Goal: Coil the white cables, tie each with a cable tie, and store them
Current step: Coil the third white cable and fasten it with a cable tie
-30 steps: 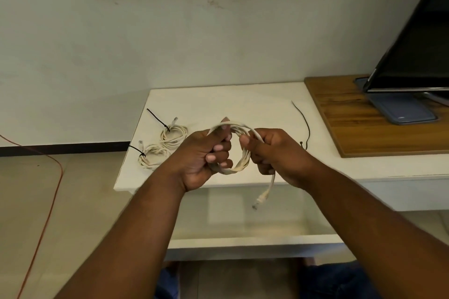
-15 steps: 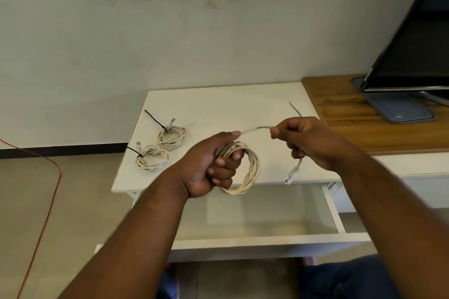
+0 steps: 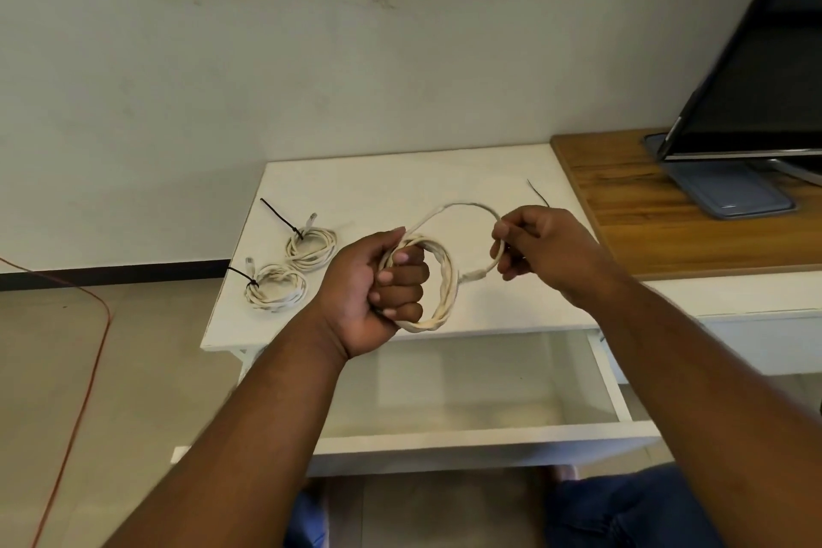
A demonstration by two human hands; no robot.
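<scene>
Winding the last loop of the white cable (image 3: 446, 291) onto its coil, just above the worktop's (image 3: 391, 187) front edge.
My left hand (image 3: 378, 289) is fisted round the coil, and my right hand (image 3: 542, 249) pinches the free tail near its plug (image 3: 473, 276). The cable looks light, limp yet springy, so I would grip it where the loops bunch. A tied coil (image 3: 311, 247) and a second tied coil (image 3: 276, 291) lie on the worktop to my left. The open drawer (image 3: 445, 445) below holds no coil that I can see.
</scene>
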